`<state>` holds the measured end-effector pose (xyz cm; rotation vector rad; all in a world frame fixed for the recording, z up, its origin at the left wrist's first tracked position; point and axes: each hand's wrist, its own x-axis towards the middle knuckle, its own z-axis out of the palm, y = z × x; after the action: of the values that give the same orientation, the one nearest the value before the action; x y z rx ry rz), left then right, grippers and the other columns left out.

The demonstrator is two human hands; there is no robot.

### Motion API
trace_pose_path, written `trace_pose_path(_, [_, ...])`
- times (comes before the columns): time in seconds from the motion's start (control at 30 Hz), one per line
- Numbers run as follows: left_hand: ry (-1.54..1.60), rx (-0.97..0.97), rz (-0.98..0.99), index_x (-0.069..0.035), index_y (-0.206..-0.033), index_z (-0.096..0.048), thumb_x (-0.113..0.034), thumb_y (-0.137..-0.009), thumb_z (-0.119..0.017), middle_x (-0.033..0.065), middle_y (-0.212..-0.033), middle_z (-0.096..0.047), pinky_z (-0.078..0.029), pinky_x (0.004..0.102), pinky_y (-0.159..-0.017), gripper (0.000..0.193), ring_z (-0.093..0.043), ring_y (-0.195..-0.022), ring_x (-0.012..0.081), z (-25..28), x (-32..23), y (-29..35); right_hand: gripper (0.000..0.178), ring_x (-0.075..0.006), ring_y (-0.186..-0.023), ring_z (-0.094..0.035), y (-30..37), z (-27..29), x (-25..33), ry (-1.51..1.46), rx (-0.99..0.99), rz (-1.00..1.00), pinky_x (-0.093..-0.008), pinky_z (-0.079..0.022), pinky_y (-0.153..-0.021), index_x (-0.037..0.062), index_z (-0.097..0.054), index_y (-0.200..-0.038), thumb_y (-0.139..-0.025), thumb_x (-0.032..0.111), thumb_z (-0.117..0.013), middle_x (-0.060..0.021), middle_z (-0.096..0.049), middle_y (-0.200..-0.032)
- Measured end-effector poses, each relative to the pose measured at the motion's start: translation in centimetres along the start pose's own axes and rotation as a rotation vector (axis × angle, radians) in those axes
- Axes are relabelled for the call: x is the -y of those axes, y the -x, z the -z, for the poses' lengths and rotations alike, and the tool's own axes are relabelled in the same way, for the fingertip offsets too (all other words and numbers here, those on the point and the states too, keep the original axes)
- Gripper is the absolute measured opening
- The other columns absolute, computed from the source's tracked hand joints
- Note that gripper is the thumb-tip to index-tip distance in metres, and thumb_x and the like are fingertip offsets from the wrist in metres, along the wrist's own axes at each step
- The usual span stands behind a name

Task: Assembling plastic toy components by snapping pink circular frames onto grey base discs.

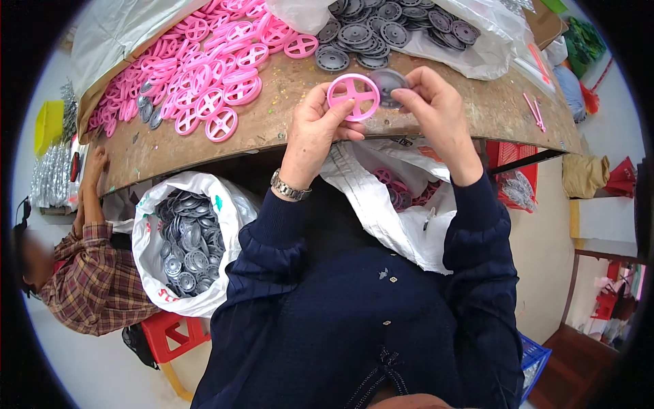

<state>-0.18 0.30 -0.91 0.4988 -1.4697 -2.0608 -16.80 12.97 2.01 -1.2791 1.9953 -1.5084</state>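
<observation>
My left hand (315,129) pinches a pink plastic wheel with cross spokes (353,96) by its lower rim, held up over the near edge of the brown worktable (272,123). My right hand (436,112) holds a grey plastic disc (387,84) right behind and to the right of the pink wheel, the two parts touching or nearly so. A heap of pink wheels (204,68) lies on the table to the far left. A pile of grey discs (381,31) sits on clear plastic at the far middle.
A white sack of grey discs (187,242) stands on the floor at the left. A second white sack (402,198) holding pink and grey parts hangs open under the table. Another person in a plaid sleeve (95,273) sits at the left, beside a red stool (174,334).
</observation>
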Motion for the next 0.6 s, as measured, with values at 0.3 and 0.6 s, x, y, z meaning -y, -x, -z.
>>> trace_pose_path(0.3, [-0.017,-0.035,-0.025,0.002,-0.122,-0.052,-0.012,-0.100,-0.057,0.0103,-0.097,-0.067,-0.059,0.0250,-0.060,0.027,-0.068,-0.073,0.0142,0.2,0.1,0.7,0.013,-0.0051,-0.067,-0.058,2.4,0.8,1.9,-0.306,-0.151,-0.032,-0.0200,-0.045,-0.058,0.0009,-0.060,-0.090,-0.091,0.011,-0.069,0.0011,-0.063,-0.077])
trace_pose_path(0.6, [0.010,0.124,-0.024,0.001,-0.124,-0.054,-0.008,-0.097,-0.061,0.0074,-0.099,-0.067,-0.058,0.0237,-0.063,0.029,-0.067,-0.074,0.0118,-1.5,0.0,1.9,0.013,-0.0045,-0.073,-0.057,3.4,-0.4,1.8,-0.075,-0.002,-0.055,-0.0210,-0.047,-0.066,0.0026,-0.058,-0.089,-0.091,0.010,-0.069,0.0022,-0.061,-0.081])
